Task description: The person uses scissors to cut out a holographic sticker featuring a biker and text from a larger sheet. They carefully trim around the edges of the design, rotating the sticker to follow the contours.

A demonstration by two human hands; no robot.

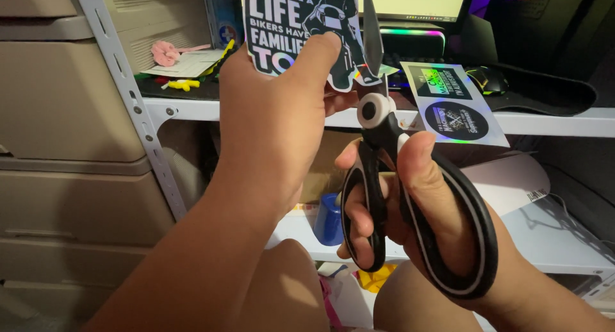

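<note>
While the left hand (pixel 275 107) pinches a printed sticker (pixel 301 24) between thumb and fingers and holds it upright above the front edge of the desk (pixel 551 120), the right hand (pixel 410 204) is closed through the loops of a pair of black-handled scissors (pixel 384 178), thumb in the small loop and fingers in the large one. The scissor blades (pixel 371 31) point upward and lie against the sticker's right margin, beside the dark figure of a motorcycle rider printed there. The blades appear nearly closed; how far they have bitten into the sheet cannot be told, since the tips leave the top of the view.

Progress, judged from outline alone: the sticker's lower and right contours already follow the printed design with a narrow white border, which suggests that much of the trimming is done; its upper part is out of view, so what is left there is unknown. A second holographic sheet (pixel 451 101), carrying a rectangular and an oval design, lies uncut near the desk's front edge, right of the scissors, and looks like work yet to be cut.

Surroundings: a computer mouse (pixel 487 81) sits farther back on the desk, a keyboard with coloured lighting (pixel 410 37) behind the scissors, a blue container (pixel 328 220) on the shelf below, and a metal shelving upright (pixel 128 95) at the left.
</note>
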